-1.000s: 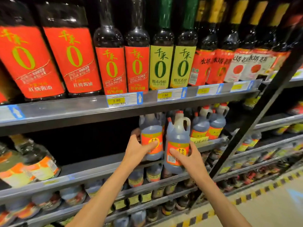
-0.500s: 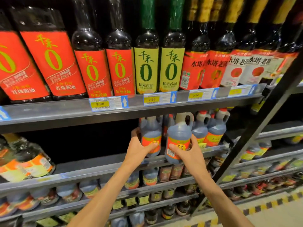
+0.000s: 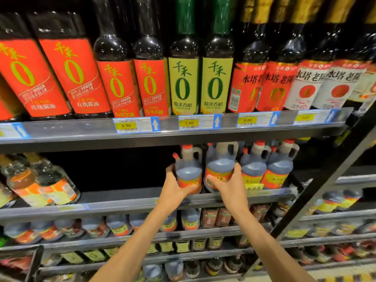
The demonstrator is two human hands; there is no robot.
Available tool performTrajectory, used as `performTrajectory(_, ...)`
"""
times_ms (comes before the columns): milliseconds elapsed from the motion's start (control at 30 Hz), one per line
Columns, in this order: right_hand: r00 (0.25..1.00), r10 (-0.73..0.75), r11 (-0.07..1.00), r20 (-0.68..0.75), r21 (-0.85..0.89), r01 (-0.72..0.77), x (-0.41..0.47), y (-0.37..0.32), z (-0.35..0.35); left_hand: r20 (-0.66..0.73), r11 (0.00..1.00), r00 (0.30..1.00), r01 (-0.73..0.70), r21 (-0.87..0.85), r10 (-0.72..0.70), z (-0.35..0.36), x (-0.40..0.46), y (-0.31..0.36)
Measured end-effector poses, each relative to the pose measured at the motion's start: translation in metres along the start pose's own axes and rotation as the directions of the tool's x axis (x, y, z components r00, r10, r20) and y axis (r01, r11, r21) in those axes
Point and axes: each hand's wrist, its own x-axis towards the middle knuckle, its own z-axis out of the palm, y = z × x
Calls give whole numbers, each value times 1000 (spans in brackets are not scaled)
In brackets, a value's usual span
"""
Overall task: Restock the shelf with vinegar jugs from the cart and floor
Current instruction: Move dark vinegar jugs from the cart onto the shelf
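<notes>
Head view: two hands, each gripping one jug at the front edge of the second shelf [image 3: 130, 197]; left hand [image 3: 175, 187] has fingers wrapped behind the left jug [image 3: 189, 169] and thumb across its orange label; right hand [image 3: 230, 187] is curled round the lower body of the right jug [image 3: 220, 165], thumb on the label. Both jugs stand upright, long axis vertical, necks up, handles toward the right; left jug shows a red cap, right jug's top is hidden behind the shelf edge above. Two more jugs [image 3: 278, 169] stand upright just right of the held pair, red caps up, with further caps visible behind them; exact count of the rear row cannot be told. Left part of that shelf holds two tilted bottles [image 3: 40, 180]. Top shelf [image 3: 81, 135] carries a row of tall bottles: two with green labels [image 3: 200, 86], the others red or white. Four price tags [image 3: 189, 123] are fully seen on its rail.
</notes>
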Motion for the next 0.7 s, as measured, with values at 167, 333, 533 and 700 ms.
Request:
performTrajectory(167, 1000, 3, 992, 10, -128, -2, 7, 16, 4, 17, 999, 999, -38, 27, 38, 2, 2, -3)
performTrajectory(333, 999, 38, 992, 15, -120, -36, 1, 31, 12, 24, 992, 996, -85, 95, 83, -1, 5, -11)
performTrajectory(533, 978, -92, 956, -189, -291, 33, -22, 12, 30, 40, 987, 994, -109, 118, 105, -4, 1, -7)
performTrajectory(700, 943, -238, 755, -233, -655, 29, -8, 8, 41, 21, 992, 997, -73, 101, 71, 0, -2, -6)
